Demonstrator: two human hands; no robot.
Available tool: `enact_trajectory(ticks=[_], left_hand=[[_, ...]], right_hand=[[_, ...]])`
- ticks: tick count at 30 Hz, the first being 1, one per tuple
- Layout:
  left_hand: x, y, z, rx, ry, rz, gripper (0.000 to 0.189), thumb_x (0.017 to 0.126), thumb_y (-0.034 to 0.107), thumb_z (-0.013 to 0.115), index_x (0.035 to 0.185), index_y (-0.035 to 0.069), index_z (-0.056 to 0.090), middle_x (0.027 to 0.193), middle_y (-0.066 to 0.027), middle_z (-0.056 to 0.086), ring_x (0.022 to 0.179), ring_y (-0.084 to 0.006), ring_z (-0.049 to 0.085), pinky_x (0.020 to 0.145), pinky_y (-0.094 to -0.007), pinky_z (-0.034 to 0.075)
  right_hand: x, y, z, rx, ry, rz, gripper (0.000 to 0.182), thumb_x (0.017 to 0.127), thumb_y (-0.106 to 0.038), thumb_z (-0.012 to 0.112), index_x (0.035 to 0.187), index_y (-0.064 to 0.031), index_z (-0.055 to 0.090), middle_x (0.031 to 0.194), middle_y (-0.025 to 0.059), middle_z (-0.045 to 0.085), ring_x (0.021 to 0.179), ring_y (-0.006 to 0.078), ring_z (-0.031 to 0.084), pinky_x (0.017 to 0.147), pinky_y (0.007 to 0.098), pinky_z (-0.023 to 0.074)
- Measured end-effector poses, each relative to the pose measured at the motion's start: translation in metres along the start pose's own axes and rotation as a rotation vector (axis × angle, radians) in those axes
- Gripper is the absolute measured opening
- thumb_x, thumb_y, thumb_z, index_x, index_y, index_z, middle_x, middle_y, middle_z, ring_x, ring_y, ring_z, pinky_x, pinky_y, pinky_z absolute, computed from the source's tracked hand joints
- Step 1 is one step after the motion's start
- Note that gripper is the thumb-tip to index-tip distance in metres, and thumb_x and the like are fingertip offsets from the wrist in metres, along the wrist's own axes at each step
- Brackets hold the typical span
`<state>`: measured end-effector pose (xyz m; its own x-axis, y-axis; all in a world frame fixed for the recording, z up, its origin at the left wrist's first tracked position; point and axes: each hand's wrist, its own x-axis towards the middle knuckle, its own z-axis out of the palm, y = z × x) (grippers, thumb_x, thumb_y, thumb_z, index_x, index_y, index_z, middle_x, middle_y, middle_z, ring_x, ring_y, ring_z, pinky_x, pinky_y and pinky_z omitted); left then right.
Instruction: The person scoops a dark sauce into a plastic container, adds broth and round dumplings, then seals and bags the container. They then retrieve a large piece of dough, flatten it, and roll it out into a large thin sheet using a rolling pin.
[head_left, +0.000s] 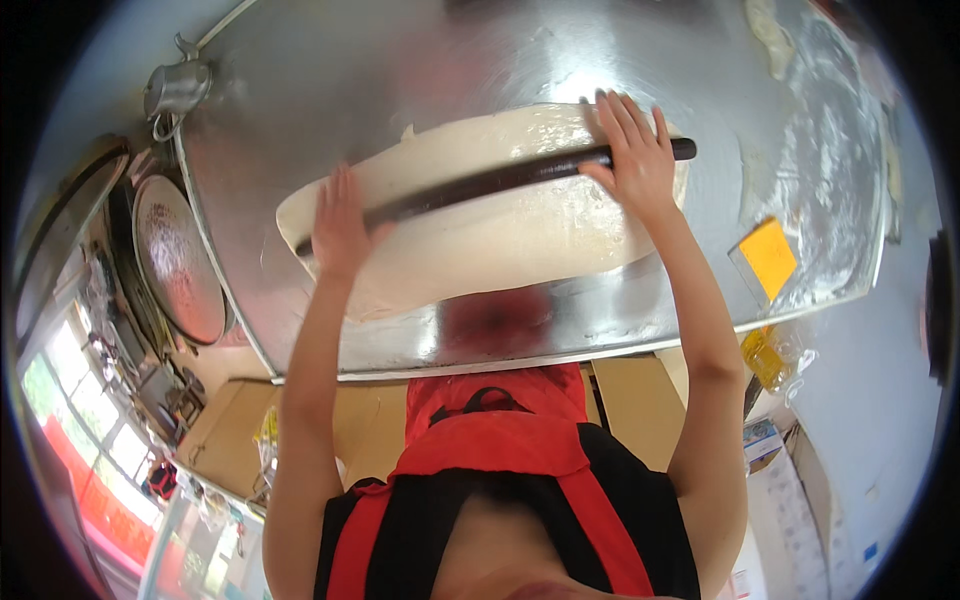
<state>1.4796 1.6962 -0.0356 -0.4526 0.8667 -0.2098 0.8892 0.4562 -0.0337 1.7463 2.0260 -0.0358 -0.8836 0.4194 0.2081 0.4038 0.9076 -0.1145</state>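
A wide, thick sheet of pale dough (480, 247) lies on the stainless steel tabletop (300, 97), its surface shiny in places. Across it, tilted up towards the right, runs a dark rolling pin (510, 180). My left hand (341, 229) lies over the pin near its left end, slightly blurred, fingers stretched forward. Over the right end rests my right hand (637, 154), fingers spread past the pin and thumb on the near side. Both palms hide parts of the pin, and its tips show beyond each hand.
A dough scraper (766, 259) with a yellow handle lies right, near floury smears and a strip of dough (770, 37). A metal pot with a spout (178, 86) stands at the left edge. Round pans (180, 259) lean beyond it. A bottle of yellow oil (765, 360) stands below the table's right edge.
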Motion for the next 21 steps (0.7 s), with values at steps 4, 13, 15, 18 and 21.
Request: enact_trajectory(ticks=[4, 13, 15, 18, 21], left_hand=[[0.079, -0.035, -0.015, 0.107, 0.066, 0.074, 0.107, 0.066, 0.062, 0.067, 0.144, -0.001, 0.03, 0.151, -0.0158, 0.033, 0.136, -0.0275, 0.036, 0.115, -0.045, 0.024], [0.173, -0.14, -0.029, 0.282, 0.205, 0.014, 0.067, 0.081, 0.047, 0.062, 0.134, 0.009, 0.047, 0.149, -0.0056, 0.039, 0.137, -0.0178, 0.035, 0.117, -0.0432, 0.02], [0.177, -0.092, -0.105, 0.052, -0.264, -0.058, 0.061, 0.087, 0.037, 0.06, 0.136, 0.005, 0.044, 0.147, -0.013, 0.039, 0.137, -0.028, 0.033, 0.117, -0.0446, 0.018], [0.099, -0.104, -0.063, 0.118, 0.164, 0.484, 0.054, 0.078, 0.038, 0.068, 0.121, 0.008, 0.054, 0.149, -0.0048, 0.038, 0.14, -0.0199, 0.03, 0.117, -0.0474, 0.017], [-0.01, -0.037, -0.016, -0.284, -0.029, 0.275, 0.094, 0.063, 0.046, 0.078, 0.139, 0.006, 0.041, 0.158, -0.0142, 0.013, 0.146, -0.0336, 0.007, 0.119, -0.0494, 0.006]], right_hand=[[0.096, -0.025, 0.033, 0.087, 0.234, -0.113, 0.061, 0.081, -0.057, 0.058, 0.125, -0.0156, 0.057, 0.124, 0.0016, 0.058, 0.112, 0.0214, 0.055, 0.097, 0.0468, 0.0424], [0.184, 0.065, 0.011, 0.095, -0.283, -0.122, 0.05, 0.079, -0.043, 0.069, 0.11, -0.0037, 0.061, 0.103, 0.0163, 0.063, 0.101, 0.0348, 0.058, 0.092, 0.044, 0.0439], [0.177, 0.093, 0.0, -0.061, -0.279, -0.227, 0.055, 0.078, -0.047, 0.068, 0.113, -0.0062, 0.06, 0.108, 0.0128, 0.062, 0.106, 0.0322, 0.057, 0.098, 0.0448, 0.0404], [0.115, 0.104, -0.001, -0.129, -0.252, -0.537, 0.068, 0.07, -0.058, 0.069, 0.118, -0.011, 0.057, 0.121, 0.0086, 0.056, 0.118, 0.0294, 0.05, 0.109, 0.0501, 0.0273], [0.031, 0.034, -0.027, 0.196, -0.45, -0.414, 0.102, 0.056, -0.057, 0.077, 0.142, -0.0193, 0.039, 0.152, 0.0111, 0.028, 0.143, 0.0297, 0.021, 0.116, 0.0583, 0.0102]])
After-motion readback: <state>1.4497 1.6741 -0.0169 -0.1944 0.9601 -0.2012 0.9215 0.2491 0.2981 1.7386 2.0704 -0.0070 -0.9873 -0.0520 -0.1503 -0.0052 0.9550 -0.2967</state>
